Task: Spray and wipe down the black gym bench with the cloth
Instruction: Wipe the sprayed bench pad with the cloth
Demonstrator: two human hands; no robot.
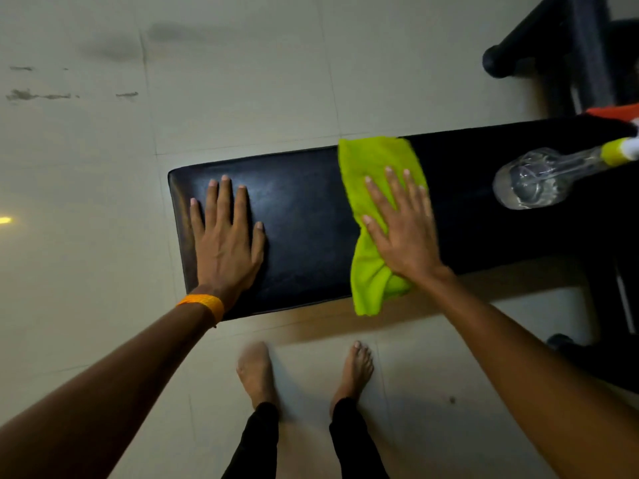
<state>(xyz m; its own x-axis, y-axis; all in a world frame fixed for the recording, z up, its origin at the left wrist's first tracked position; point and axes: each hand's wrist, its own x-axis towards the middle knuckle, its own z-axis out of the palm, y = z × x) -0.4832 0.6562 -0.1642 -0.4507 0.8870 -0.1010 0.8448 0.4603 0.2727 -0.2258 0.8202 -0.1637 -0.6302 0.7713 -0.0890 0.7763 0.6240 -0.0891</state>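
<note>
The black gym bench (304, 236) runs across the middle of the view from left to right, a long padded slab with rounded corners. It is covered in smooth, faintly creased vinyl that catches a dull sheen near its left end. A lime-green cloth (370, 160), soft and fuzzy like microfibre, is draped across the width of the bench right of centre. Its top edge reaches the far side of the pad and its crumpled lower end hangs over the near edge. The right hand (404, 233) lies palm down on this cloth with straight, spread fingers pointing away from the person, pressing it flat rather than gripping it. The left hand (224, 243) rests flat on the bare vinyl near the left end, fingers also straight and slightly fanned, holding nothing. A woven orange wristband (204, 304) circles that wrist. Both arms reach forward, nearly straight. Further right on the bench a clear plastic spray bottle (532, 181) appears to lie on its side, its ridged base toward the viewer and a yellow-green collar at its neck. Below the bench two bare feet (256, 371) stand on a pale tiled floor (86, 202) with dark scuffs. Black gym equipment (553, 46) sits at the upper right.
</note>
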